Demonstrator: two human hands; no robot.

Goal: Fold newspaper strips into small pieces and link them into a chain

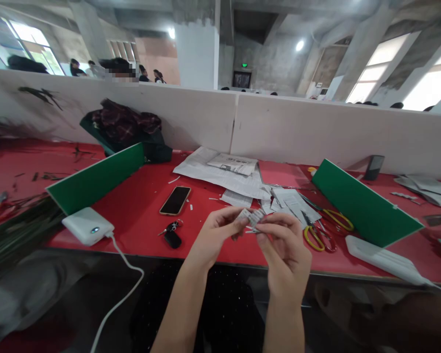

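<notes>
Above the front edge of the red table (139,230), both my hands meet around a small folded piece of newspaper (256,216). My left hand (220,230) pinches its left part between thumb and fingers. From the other side, my right hand (284,242) grips it with thumb and fingertips, close to a thin strip sticking out. Fingers partly cover the paper, so its exact folds cannot be made out. Just beyond my hands lie cut newspaper pieces (294,203). Yellow-handled scissors (313,239) rest to the right of my right hand.
Larger newspaper sheets (202,166) and a pink folder (281,174) lie at the back. A phone (175,200), car keys (172,238) and a white power bank (87,225) with a cable are leftward. Green dividers (99,176) stand on both sides; a white device (384,259) sits right.
</notes>
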